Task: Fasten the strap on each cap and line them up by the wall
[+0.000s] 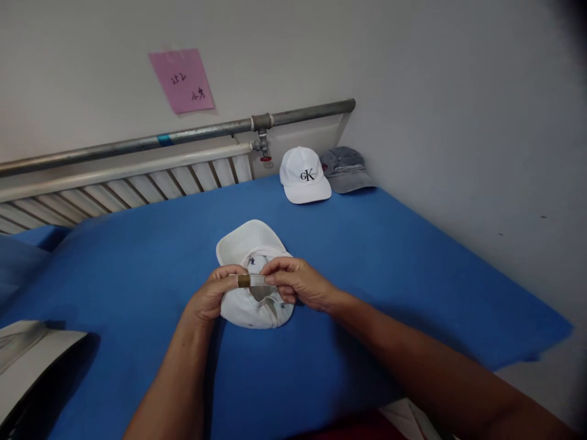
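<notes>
Pale cloth baseball cap (251, 313); left grip (211, 297) pinching brass-coloured buckle (243, 280), right grip (300, 283) narrow white strap (257, 280) (presumably for tautness).

Pale cap (257, 315), one, mid-table, brim toward the far side; back strap (258, 280) with brass-coloured buckle (243, 281). Left hand (213, 294): pinching strap beside buckle. Right hand (300, 282): fingers on the strap's right end.
White cap (298, 171), one, far right of table, lettered "GK" in black. Grey cap (351, 171), one, just behind and right of it.
Table (389, 263): blue-covered.
Far side: white radiator (178, 180); metal pipe (206, 132) above it; red valve handle (265, 159). Wall: pink note (182, 82), handwritten.
Near left: white object (50, 351), partly out of view.
</notes>
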Demonstrator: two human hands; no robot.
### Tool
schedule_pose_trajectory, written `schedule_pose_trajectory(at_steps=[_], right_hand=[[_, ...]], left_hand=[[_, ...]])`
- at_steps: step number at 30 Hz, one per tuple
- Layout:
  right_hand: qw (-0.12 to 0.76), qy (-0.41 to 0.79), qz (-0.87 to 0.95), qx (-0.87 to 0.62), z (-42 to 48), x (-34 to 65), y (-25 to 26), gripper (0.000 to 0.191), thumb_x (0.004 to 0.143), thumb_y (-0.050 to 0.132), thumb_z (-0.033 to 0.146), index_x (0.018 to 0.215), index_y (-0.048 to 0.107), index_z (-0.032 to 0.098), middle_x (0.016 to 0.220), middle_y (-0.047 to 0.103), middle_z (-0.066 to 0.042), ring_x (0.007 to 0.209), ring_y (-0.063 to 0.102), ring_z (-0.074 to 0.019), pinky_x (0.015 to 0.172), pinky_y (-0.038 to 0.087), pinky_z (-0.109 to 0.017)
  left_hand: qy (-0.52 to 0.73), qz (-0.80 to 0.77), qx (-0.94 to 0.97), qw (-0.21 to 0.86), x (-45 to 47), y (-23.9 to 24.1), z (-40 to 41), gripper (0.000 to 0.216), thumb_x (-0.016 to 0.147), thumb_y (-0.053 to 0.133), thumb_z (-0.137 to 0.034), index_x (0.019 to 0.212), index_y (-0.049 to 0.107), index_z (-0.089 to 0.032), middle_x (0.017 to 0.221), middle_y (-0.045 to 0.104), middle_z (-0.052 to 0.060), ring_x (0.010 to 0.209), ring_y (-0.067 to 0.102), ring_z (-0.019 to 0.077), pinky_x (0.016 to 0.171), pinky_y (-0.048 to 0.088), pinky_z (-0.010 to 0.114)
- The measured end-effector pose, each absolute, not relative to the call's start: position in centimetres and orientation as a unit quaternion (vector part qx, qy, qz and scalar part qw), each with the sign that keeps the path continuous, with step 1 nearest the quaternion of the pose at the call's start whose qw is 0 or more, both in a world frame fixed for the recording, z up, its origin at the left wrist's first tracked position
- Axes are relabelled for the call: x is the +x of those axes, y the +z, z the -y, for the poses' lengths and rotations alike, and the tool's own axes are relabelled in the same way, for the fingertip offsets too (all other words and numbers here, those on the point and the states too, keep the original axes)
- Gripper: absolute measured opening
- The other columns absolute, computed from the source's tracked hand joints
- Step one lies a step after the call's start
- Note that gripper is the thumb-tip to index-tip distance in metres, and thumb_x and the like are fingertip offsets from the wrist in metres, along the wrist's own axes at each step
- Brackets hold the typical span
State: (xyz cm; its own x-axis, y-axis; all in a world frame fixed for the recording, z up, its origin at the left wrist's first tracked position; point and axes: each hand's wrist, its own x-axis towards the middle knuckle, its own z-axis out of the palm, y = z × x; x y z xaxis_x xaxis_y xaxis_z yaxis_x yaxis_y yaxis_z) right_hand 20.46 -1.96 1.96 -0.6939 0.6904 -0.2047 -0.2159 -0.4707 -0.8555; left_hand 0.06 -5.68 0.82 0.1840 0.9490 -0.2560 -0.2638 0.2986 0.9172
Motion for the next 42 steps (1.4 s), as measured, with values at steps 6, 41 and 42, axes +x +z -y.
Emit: schedule_pose_trajectory(at_steps=[6, 41, 42], right_hand=[[0.272, 0.797, 0.459, -0.283, 2.0, 20.5, 2.3, 0.014, 0.069, 0.07, 0.022, 0.08, 0.064, 0.017, 0.049, 0.043, 0.009, 0.038, 0.032, -0.0023, 0.036, 0.028, -0.016], [0.269, 0.809, 0.44, -0.284, 2.2, 19.8, 2.1, 0.016, 0.064, 0.067, 0.016, 0.079, 0.063, 0.015, 0.052, 0.056, 0.007, 0.035, 0.034, -0.0018, 0.033, 0.026, -0.016], [0.27, 0.802, 0.448, -0.289, 2.2, 19.8, 2.1, 0.015, 0.064, 0.066, 0.015, 0.078, 0.063, 0.015, 0.052, 0.056, 0.008, 0.035, 0.035, -0.002, 0.033, 0.027, -0.017]], left_hand=[[0.445, -0.455, 0.38, 0.672, 0.1, 1.1, 5.7, 0.024, 0.06, 0.08, -0.032, 0.064, 0.07, -0.011, 0.06, 0.067, 0.006, 0.051, 0.057, 0.0122, 0.051, 0.041, 0.021], [0.431, -0.489, 0.362, 0.667, 1.2, 2.3, 5.8, 0.026, 0.053, 0.082, -0.03, 0.056, 0.066, -0.011, 0.049, 0.062, 0.002, 0.041, 0.05, 0.0094, 0.044, 0.038, 0.019], [0.432, -0.488, 0.363, 0.666, 1.2, 2.4, 5.8, 0.024, 0.054, 0.082, -0.029, 0.058, 0.066, -0.012, 0.05, 0.062, 0.001, 0.042, 0.051, 0.0094, 0.044, 0.038, 0.019]])
